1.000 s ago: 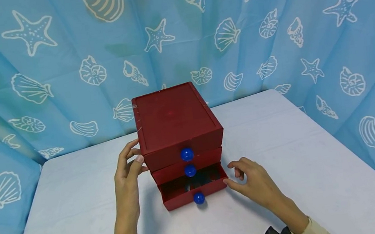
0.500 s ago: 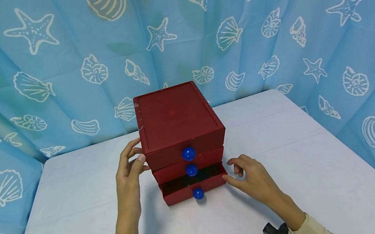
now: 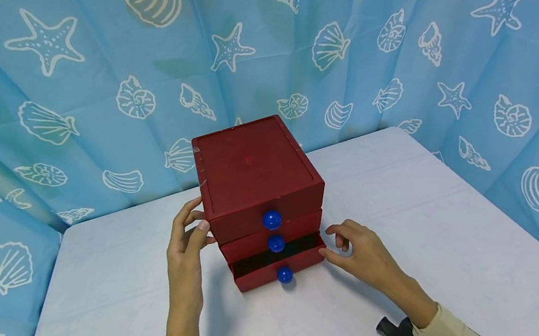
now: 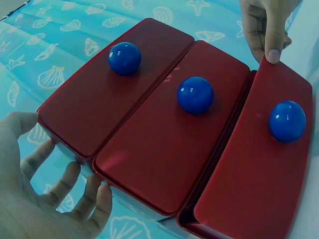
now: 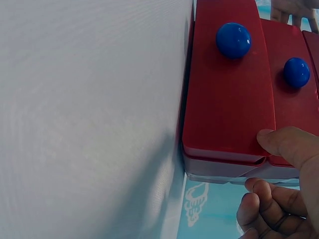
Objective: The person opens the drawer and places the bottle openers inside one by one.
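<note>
A red chest (image 3: 254,164) with three stacked drawers stands on the table, each drawer bearing a round blue knob (image 3: 272,220). The bottom drawer (image 3: 258,275) sticks out a little, and its inside looks dark from above. My left hand (image 3: 184,264) steadies the chest's left side, fingers spread along it and thumb by the front edge. With the thumb, my right hand (image 3: 365,257) presses the upper right corner of the bottom drawer's front. Its other fingers bend loosely beside the chest; in the right wrist view, the thumb tip lies on the red drawer front (image 5: 224,99).
A white cloth covers the table (image 3: 110,280). Behind it and along the sides hangs a blue curtain (image 3: 107,59) printed with white shells and starfish. Black wrist straps (image 3: 396,333) show near both sleeves.
The bottom drawer has slid a short way further into the chest, with my right thumb following it. Something that showed inside is now hidden. My left hand stays at the chest's side.
</note>
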`<state>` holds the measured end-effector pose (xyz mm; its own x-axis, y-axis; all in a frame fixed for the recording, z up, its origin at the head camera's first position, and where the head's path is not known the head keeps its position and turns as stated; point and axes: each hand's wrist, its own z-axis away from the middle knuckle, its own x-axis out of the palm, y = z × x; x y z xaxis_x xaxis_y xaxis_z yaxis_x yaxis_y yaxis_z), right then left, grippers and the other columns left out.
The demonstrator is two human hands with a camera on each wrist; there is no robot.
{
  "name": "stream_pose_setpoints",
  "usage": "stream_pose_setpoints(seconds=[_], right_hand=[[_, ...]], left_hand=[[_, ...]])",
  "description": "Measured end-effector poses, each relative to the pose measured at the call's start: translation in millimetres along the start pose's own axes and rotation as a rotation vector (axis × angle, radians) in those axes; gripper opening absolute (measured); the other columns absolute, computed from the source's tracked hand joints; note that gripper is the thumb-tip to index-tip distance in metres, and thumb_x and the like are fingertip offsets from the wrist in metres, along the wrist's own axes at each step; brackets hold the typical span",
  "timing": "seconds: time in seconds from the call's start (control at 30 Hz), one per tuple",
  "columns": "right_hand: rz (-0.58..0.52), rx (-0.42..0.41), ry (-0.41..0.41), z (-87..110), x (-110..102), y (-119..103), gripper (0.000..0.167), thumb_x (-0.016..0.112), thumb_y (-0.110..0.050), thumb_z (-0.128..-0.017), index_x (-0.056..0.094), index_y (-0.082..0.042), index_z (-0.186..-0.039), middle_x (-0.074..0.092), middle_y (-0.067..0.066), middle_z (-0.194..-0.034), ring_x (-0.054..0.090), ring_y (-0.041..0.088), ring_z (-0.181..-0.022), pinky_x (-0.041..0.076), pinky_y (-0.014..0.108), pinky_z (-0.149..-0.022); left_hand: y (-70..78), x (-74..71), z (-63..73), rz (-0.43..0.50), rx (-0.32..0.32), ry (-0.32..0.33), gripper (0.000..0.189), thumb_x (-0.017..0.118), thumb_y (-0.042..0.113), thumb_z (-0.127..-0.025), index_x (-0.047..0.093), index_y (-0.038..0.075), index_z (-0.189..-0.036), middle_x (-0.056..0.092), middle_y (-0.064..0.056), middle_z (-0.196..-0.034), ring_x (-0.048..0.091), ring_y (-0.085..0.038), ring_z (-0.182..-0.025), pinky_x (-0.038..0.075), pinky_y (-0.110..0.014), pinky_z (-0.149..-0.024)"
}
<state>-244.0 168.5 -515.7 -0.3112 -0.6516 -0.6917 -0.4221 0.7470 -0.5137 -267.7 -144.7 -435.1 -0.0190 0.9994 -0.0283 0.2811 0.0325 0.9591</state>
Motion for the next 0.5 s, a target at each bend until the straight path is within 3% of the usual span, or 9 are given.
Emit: stream_pose_setpoints(seconds=[0.5], right_hand=[[-0.001,-0.004,-0.001,-5.0,0.4,-0.2,0.035,0.086,-0.023,-0.079,0.071,-0.003,-0.104,0.052,-0.005,-0.077,0.051,0.009,-0.070,0.044,0.021,-0.055]], left_hand=[[0.6,0.6,-0.3,-0.004,0.006,0.005,0.045,0.057,0.034,-0.101,0.050,0.033,-0.145,0.053,0.000,-0.128,0.056,-0.022,-0.114,0.048,-0.041,-0.094]])
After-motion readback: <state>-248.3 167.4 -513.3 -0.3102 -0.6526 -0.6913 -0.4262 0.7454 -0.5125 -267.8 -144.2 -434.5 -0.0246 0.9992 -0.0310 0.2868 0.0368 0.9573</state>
